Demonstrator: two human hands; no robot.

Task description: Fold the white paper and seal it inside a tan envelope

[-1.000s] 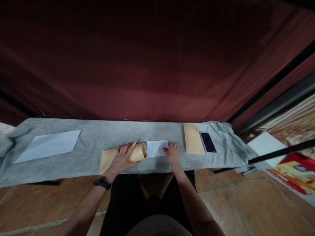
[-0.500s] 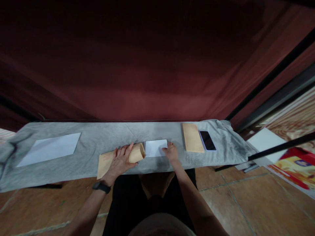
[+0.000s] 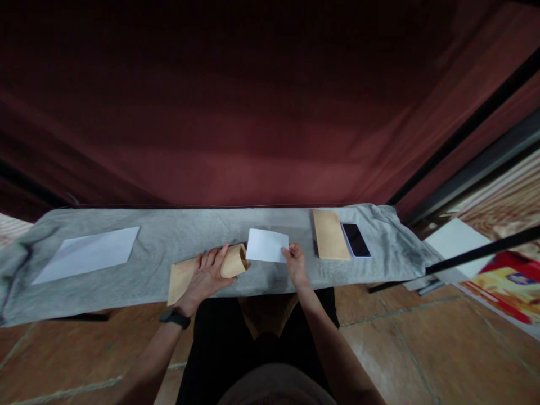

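Note:
My left hand (image 3: 207, 275) presses on a tan envelope (image 3: 180, 277) lying on the grey cloth (image 3: 177, 236), its fingers curled round the envelope's bulged open mouth (image 3: 238, 260). My right hand (image 3: 294, 262) pinches the right edge of a folded white paper (image 3: 266, 246), which is lifted off the cloth and sits just right of the envelope's mouth. A black band is on my left wrist.
A white sheet (image 3: 86, 253) lies flat at the cloth's left end. A second tan envelope (image 3: 329, 235) and a dark phone (image 3: 356, 240) lie to the right. A dark red curtain hangs behind. Papers and a black bar are on the tiled floor at right.
My right hand has gripped the folded white paper and lifted it off the cloth, tilting it up near the envelope's mouth. My left hand has stayed on the envelope.

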